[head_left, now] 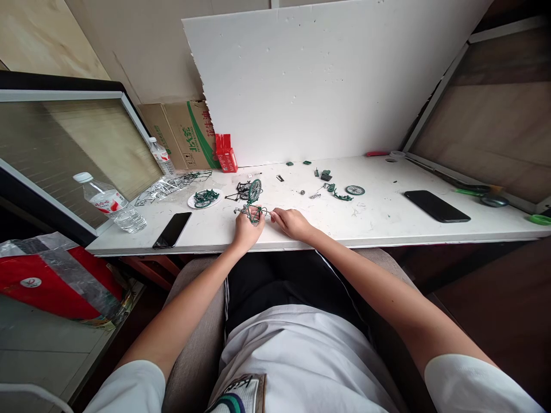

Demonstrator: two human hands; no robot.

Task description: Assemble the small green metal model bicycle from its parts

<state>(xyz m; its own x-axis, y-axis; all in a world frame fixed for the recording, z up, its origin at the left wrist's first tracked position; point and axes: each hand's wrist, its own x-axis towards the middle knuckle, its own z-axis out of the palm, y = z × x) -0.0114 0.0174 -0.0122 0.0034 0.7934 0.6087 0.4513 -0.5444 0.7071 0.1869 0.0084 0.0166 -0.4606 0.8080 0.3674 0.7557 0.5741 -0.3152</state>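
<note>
Near the front edge of the white table, my left hand [248, 232] is closed around a small green model bicycle [253, 198]. One spoked wheel of the model stands up above my fingers. My right hand [293, 222] is beside it, thumb and fingers pinched at the model's right end; whether a tiny part sits in that pinch is too small to tell. Just behind the model lie some black frame-like parts [243, 189]. A white plate [191, 202] with a heap of green parts is to the left.
Loose green parts [342, 196] and a spoked wheel [355, 190] lie right of centre. Phones lie at left [172, 230] and right [437, 206]. Water bottles [112, 203], a red box [226, 154] and a carton [185, 135] stand at left. A white board [310, 86] leans behind.
</note>
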